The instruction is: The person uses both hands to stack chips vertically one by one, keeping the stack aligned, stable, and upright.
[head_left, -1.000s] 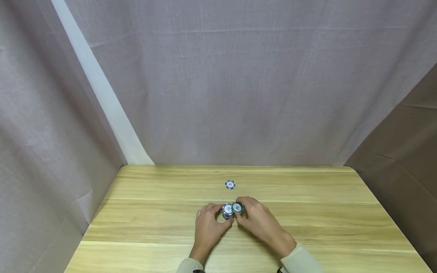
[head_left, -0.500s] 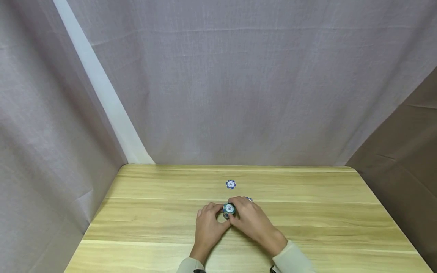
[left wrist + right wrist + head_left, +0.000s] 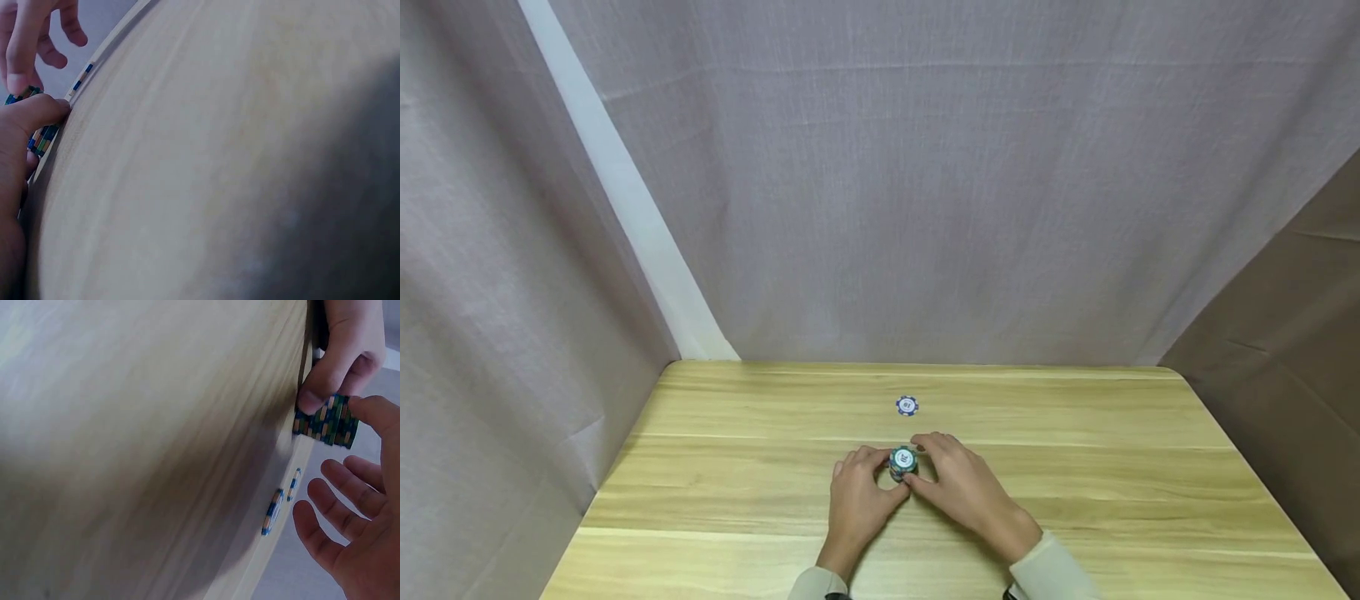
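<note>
A stack of poker chips stands on the wooden table, topped by a green chip marked 20. From its left side my left hand grips it between thumb and fingers; the right wrist view shows that thumb pressing the lower chips. My right hand is at the stack's right, fingers spread apart and off the chips, its thumb at the top chip's edge. A blue-and-white chip marked 10 lies flat beyond the stack. Another blue-and-white chip lies on the table in the right wrist view; the right hand hides it from the head view.
The wooden table ends at a grey curtain along the back. More curtain hangs at the left, and a brown cloth covers the right side.
The right hand has brought a green chip from the right onto the stack, over the blue top chip. Its fingers have since spread and drawn right. The left hand stays still.
</note>
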### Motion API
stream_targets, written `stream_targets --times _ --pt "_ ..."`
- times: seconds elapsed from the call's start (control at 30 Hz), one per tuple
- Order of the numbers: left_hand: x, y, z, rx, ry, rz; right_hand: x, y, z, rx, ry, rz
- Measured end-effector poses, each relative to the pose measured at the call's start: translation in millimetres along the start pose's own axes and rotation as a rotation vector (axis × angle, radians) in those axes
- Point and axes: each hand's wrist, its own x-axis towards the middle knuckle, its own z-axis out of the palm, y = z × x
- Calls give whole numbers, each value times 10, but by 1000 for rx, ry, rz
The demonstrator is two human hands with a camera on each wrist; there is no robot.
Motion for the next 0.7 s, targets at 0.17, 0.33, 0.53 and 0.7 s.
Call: stream_targets --times 0.17,0.33,0.53,0.7 --pt "-1 5 6 8 -7 -10 -9 109 -63 -11 18 19" --pt "5 5 6 -2 -12 -18 -6 256 -96 -36 54 37" --pt "9 11 -5 5 -12 -20 -21 386 -67 -38 45 89" --pt "9 5 -14 -5 -17 -23 -9 444 -35 -29 29 131"
